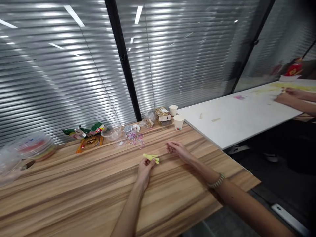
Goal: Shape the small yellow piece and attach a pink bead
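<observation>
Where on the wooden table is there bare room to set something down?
The wooden table is bare along its near edge, left of the left hand holding the yellow piece, and between both forearms. The right hand rests beside it. Crowded along the window: snack packets, paper clips, paper cups.

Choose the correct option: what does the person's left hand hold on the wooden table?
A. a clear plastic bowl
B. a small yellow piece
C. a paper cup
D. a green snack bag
B: the left hand pinches a small yellow piece on the wooden table, while the paper cups, the snack bag and the clear bowl stand apart near the blinds.
</observation>
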Action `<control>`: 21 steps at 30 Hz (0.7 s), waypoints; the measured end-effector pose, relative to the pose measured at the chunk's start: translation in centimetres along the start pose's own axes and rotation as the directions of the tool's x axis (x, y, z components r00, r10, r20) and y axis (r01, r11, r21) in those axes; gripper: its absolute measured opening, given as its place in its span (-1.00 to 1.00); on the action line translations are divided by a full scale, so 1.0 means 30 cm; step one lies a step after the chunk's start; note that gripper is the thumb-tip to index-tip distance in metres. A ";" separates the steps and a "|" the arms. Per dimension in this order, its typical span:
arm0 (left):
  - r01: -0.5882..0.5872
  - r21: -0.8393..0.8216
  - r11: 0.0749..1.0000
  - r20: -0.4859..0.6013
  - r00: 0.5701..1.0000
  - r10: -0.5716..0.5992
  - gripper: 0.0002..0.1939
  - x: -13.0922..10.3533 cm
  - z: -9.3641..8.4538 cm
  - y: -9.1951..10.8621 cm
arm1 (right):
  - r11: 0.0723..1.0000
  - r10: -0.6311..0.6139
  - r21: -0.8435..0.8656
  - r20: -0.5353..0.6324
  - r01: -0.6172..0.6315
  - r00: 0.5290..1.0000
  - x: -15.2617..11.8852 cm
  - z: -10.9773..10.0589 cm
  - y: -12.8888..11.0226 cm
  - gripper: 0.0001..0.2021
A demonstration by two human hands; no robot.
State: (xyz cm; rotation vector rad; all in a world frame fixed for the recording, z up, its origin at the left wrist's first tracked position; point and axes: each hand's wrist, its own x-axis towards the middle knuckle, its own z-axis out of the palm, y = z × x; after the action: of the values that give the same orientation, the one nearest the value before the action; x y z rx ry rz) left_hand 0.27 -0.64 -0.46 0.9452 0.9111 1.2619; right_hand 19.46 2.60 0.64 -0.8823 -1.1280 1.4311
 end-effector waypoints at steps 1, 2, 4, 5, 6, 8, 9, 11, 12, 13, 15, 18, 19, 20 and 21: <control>-0.014 0.025 1.000 -0.009 1.000 0.014 -0.67 -0.001 0.003 -0.003 | 0.999 -0.016 -0.034 0.015 0.016 1.000 0.002 -0.004 0.002 -0.65; -0.025 0.056 0.998 -0.009 1.000 0.026 -0.68 -0.004 0.007 -0.004 | 0.998 -0.017 -0.065 0.058 0.021 0.998 0.002 -0.004 0.005 -0.65; -0.052 0.146 0.988 0.013 0.999 0.050 -0.71 -0.011 0.013 -0.002 | 0.992 0.014 -0.122 0.202 0.011 0.979 -0.005 0.007 0.016 -0.61; -0.070 0.195 0.978 0.037 0.997 0.064 -0.72 -0.016 0.016 0.000 | 0.988 0.044 -0.153 0.286 0.000 0.957 -0.011 0.015 0.021 -0.57; -0.094 0.239 0.967 0.067 0.995 0.080 -0.74 -0.020 0.019 0.003 | 0.983 0.076 -0.183 0.358 -0.010 0.931 -0.017 0.023 0.026 -0.55; -0.128 0.293 0.948 0.122 0.988 0.096 -0.77 -0.027 0.025 0.009 | 0.972 0.132 -0.233 0.444 -0.028 0.886 -0.029 0.036 0.031 -0.54; -0.134 0.305 0.943 0.133 0.986 0.097 -0.77 -0.030 0.027 0.011 | 0.969 0.148 -0.245 0.457 -0.035 0.877 -0.033 0.040 0.031 -0.56; -0.127 0.331 0.935 0.134 0.987 0.086 -0.77 -0.034 0.031 0.012 | 0.968 0.161 -0.244 0.441 -0.055 0.883 -0.038 0.043 0.027 -0.60; -0.122 0.349 0.929 0.129 0.988 0.082 -0.76 -0.035 0.032 0.013 | 0.969 0.168 -0.236 0.426 -0.070 0.889 -0.039 0.043 0.025 -0.61; -0.122 0.371 0.920 0.124 0.989 0.081 -0.75 -0.036 0.033 0.013 | 0.970 0.178 -0.224 0.416 -0.089 0.892 -0.038 0.044 0.023 -0.62; -0.146 0.434 0.889 0.123 0.987 0.102 -0.73 -0.039 0.033 0.016 | 0.971 0.208 -0.194 0.411 -0.138 0.888 -0.037 0.048 0.022 -0.63; -0.243 0.583 0.775 0.166 0.970 0.179 -0.74 -0.048 0.033 0.027 | 0.968 0.238 -0.174 0.421 -0.180 0.875 -0.036 0.064 0.031 -0.63; -0.291 0.641 0.711 0.200 0.957 0.211 -0.75 -0.053 0.033 0.032 | 0.969 0.231 -0.180 0.410 -0.170 0.882 -0.036 0.071 0.035 -0.63; -0.342 0.698 0.629 0.244 0.940 0.241 -0.75 -0.057 0.033 0.037 | 0.971 0.215 -0.186 0.390 -0.153 0.895 -0.036 0.078 0.040 -0.63; -0.392 0.753 0.529 0.294 0.919 0.263 -0.75 -0.062 0.032 0.042 | 0.973 0.196 -0.190 0.367 -0.134 0.909 -0.035 0.084 0.044 -0.64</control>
State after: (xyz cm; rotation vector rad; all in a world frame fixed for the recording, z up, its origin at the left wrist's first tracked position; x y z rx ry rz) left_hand 0.58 -2.47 1.12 2.0023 1.2565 1.0367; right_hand 16.87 1.12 0.02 -0.8458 -1.5083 1.7224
